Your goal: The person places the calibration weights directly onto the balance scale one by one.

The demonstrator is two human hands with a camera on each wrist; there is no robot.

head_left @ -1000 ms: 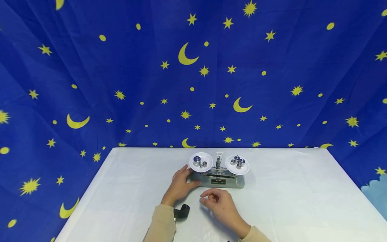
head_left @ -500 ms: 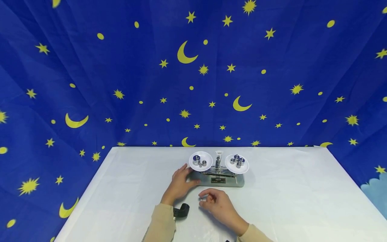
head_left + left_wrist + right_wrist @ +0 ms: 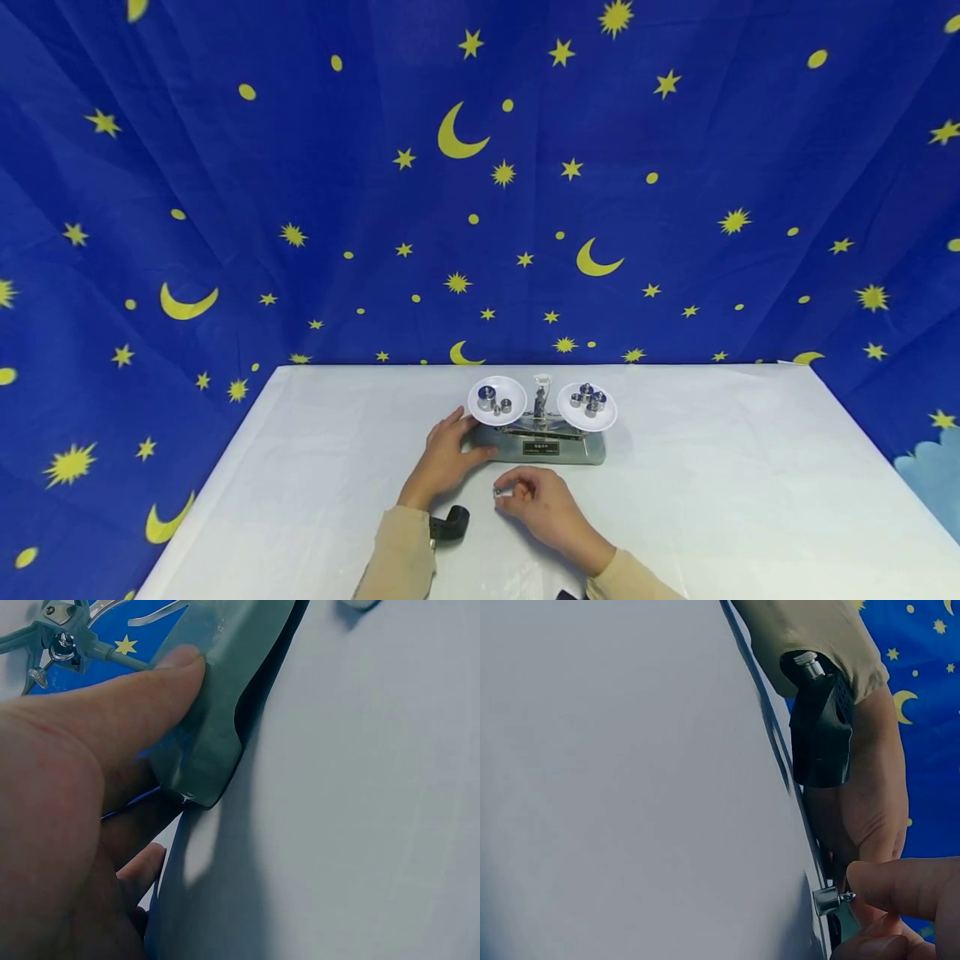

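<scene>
A balance scale (image 3: 540, 452) with a grey-green base stands on the table, a white pan at each end. My left hand (image 3: 444, 460) grips the left end of that base; in the left wrist view the thumb (image 3: 169, 679) lies on top, with the other fingers partly hidden beyond the edge. In front of the scale, my right hand (image 3: 546, 508) pinches a small metal weight (image 3: 827, 900) by its knob, close to the tabletop. Several weights sit in the right pan (image 3: 570, 419). The left pan (image 3: 516, 392) holds one large weight (image 3: 487, 397) and two smaller ones.
The white table (image 3: 750, 483) extends around the scale on all sides. A blue cloth (image 3: 360, 208) with yellow stars and moons hangs behind it. A black strap mount (image 3: 450, 523) juts out from the left wrist.
The weight shows more clearly between my right fingertips, while that hand stays almost in place. My left hand and the scale hold still; the head view shifts slightly.
</scene>
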